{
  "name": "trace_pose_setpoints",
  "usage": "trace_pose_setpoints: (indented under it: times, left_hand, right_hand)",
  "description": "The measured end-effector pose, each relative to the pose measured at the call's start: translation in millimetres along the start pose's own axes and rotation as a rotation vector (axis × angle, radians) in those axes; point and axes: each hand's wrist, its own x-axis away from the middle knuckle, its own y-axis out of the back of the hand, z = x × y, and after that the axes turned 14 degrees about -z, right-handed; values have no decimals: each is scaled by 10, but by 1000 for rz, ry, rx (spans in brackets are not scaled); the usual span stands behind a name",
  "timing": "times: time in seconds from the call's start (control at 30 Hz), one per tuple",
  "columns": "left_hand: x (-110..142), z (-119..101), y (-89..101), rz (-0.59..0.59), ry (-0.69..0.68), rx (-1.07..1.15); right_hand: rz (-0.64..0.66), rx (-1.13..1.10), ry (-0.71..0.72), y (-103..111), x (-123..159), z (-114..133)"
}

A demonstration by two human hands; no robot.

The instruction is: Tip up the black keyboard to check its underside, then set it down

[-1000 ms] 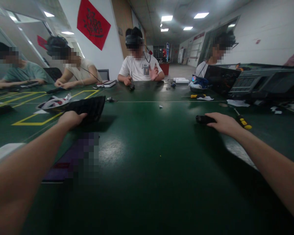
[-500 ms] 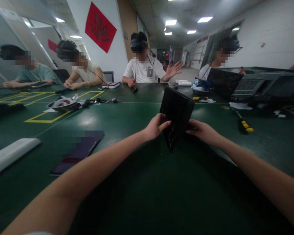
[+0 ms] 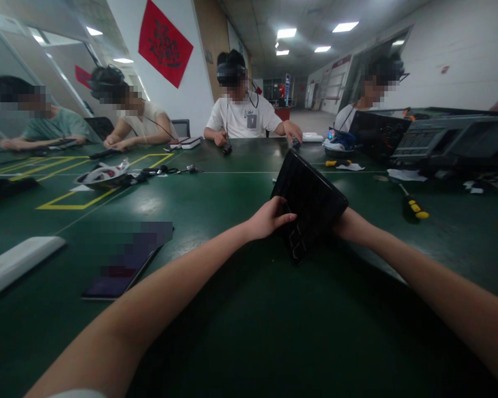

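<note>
Flanking the black case (image 3: 313, 193) lie a purple slab (image 3: 110, 284) and screwdriver (image 3: 415, 207).

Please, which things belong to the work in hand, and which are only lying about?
In hand:
- flat black object, held by left hand; right hand partly hidden behind it

Lying about:
- white slab
- dark purple flat object
- nearer yellow-black screwdriver
- bowl at left

This looks like an office workroom: shared green table (image 3: 216, 199), screwdriver (image 3: 415, 209), computer case (image 3: 452, 138), ceiling lights (image 3: 345, 27).
</note>
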Motion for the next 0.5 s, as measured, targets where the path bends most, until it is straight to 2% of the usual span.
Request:
trace_pose_setpoints:
  times: [0.3, 0.5]
  left_hand:
    - [-35, 31, 4, 13, 30, 44]
    - [-42, -30, 80, 79, 48, 79]
  right_hand:
    - [40, 187, 83, 73, -15, 62]
    - [64, 130, 170, 76, -9, -5]
